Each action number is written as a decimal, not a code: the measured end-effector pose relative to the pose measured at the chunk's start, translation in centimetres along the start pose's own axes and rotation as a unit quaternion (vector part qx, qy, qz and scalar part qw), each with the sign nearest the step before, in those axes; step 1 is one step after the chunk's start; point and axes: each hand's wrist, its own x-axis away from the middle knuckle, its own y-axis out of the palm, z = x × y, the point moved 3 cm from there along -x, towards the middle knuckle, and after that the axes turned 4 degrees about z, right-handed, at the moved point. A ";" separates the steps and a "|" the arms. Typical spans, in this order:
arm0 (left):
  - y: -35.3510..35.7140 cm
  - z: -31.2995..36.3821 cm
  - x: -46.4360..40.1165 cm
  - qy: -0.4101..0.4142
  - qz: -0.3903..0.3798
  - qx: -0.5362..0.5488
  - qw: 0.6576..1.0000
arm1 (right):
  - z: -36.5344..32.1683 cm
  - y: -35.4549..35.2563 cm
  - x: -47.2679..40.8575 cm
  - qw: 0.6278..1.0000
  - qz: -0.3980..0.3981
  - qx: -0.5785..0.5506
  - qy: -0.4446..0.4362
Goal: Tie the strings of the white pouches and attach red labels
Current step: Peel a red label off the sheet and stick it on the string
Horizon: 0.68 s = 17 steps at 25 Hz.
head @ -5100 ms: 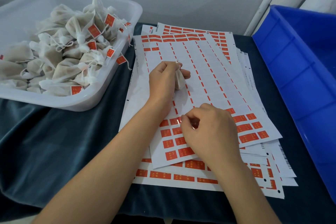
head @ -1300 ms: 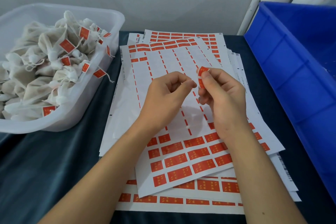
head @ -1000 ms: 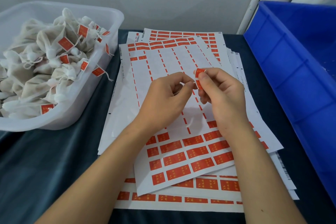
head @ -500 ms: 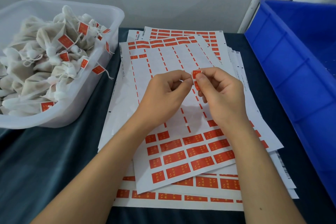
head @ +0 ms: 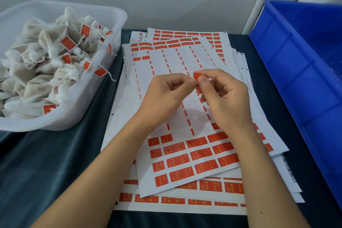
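Since a moment ago the left hand (head: 166, 94) has closed in; both hands, right hand (head: 224, 96) too, pinch one red label (head: 197, 75) above the label sheets (head: 185, 153).

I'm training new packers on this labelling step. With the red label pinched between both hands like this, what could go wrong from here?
1. The red label is pinched by the right hand and met by the left hand; it may fold crooked or stick to the fingers.
2. No string shows clearly between the fingers, so the label might close on nothing.
3. The loose top label sheet lies skewed on the stack; a forearm could drag it.
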 end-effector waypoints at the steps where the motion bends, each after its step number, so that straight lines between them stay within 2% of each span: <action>1: -0.1 -0.1 -0.1 -0.006 0.007 0.008 1.000 | 0.1 0.0 0.0 1.000 0.004 -0.017 0.020; 5: -0.2 -0.6 -0.2 -0.048 0.021 0.038 0.998 | 0.5 -0.5 -0.3 0.994 0.013 -0.073 0.083; 9: -0.3 -0.8 -0.2 -0.058 0.012 0.077 0.995 | 0.4 -0.2 -0.2 0.990 -0.049 -0.102 0.089; 12: -0.3 -0.8 -0.3 -0.057 0.015 0.083 0.995 | 0.2 -0.1 -0.1 0.990 -0.068 -0.096 0.078; 17: -0.2 -1.1 -0.4 -0.046 0.026 0.084 0.995 | 0.3 -0.2 0.0 0.996 -0.049 -0.046 0.063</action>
